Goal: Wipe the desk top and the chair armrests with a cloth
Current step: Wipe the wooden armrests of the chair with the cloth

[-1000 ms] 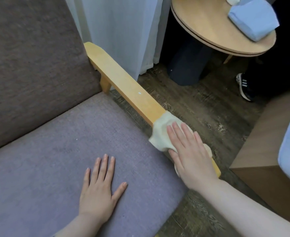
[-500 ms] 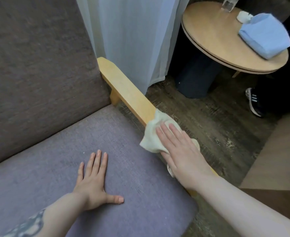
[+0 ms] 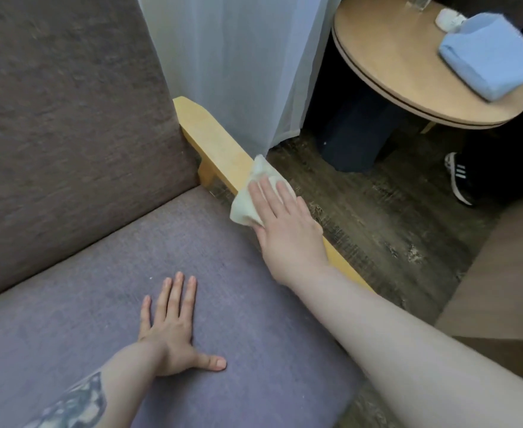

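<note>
A pale yellow cloth (image 3: 255, 193) lies over the chair's yellow wooden right armrest (image 3: 213, 140), about halfway along it. My right hand (image 3: 284, 230) presses flat on the cloth with straight fingers, covering most of it. My left hand (image 3: 173, 329) rests flat on the purple seat cushion (image 3: 99, 304), fingers spread, holding nothing. The armrest's near end is hidden under my right forearm.
A round wooden side table (image 3: 408, 66) stands at the upper right with a folded blue cloth (image 3: 488, 54) and a glass on it. A white curtain (image 3: 238, 57) hangs behind the armrest. A person's dark shoe (image 3: 459, 177) is on the wooden floor. A brown cabinet edge (image 3: 501, 288) is at right.
My right hand has slid the cloth along the armrest toward the chair back. My left hand stayed on the seat cushion.
</note>
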Demonstrator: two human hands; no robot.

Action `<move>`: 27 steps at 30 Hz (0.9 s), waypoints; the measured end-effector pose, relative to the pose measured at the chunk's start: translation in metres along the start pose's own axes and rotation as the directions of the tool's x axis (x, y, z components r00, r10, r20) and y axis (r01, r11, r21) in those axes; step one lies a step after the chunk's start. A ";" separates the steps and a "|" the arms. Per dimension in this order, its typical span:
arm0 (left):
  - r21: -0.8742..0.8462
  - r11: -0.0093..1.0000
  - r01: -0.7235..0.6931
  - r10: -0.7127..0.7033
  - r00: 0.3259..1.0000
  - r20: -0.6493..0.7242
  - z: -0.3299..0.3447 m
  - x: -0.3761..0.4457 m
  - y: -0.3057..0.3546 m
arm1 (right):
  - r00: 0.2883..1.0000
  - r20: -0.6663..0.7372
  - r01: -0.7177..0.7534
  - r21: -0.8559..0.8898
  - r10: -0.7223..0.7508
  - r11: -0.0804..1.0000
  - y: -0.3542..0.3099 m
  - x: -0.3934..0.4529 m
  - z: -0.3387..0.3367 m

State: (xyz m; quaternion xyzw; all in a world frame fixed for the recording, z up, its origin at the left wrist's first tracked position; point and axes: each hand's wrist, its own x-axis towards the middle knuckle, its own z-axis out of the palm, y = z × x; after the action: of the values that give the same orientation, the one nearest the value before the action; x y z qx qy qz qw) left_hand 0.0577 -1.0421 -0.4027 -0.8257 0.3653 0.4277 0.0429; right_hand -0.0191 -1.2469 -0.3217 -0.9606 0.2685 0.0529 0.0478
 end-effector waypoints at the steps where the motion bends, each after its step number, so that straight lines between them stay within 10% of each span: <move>1: -0.003 1.000 0.000 0.000 1.000 0.009 -0.001 0.000 0.000 | 1.000 0.000 -0.012 0.002 0.012 1.000 0.012 -0.034 0.002; 6: 0.012 1.000 -0.004 0.003 0.999 0.038 -0.001 -0.002 0.001 | 0.990 0.050 -0.136 0.019 0.135 0.990 0.040 -0.128 0.009; 17: 0.016 1.000 -0.002 0.001 0.998 0.056 0.000 0.001 0.000 | 0.998 0.015 -0.063 -0.008 0.063 0.998 -0.036 0.088 0.001; 27: 0.018 1.000 -0.001 -0.001 0.998 0.064 -0.003 -0.001 0.002 | 0.981 0.093 -0.173 0.010 0.172 0.985 0.046 -0.159 0.002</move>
State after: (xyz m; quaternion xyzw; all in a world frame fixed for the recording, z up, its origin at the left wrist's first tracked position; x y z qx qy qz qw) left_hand 0.0580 -1.0441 -0.3993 -0.8112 0.3677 0.4504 0.0621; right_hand -0.1786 -1.2046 -0.3064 -0.9298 0.3488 0.0984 0.0640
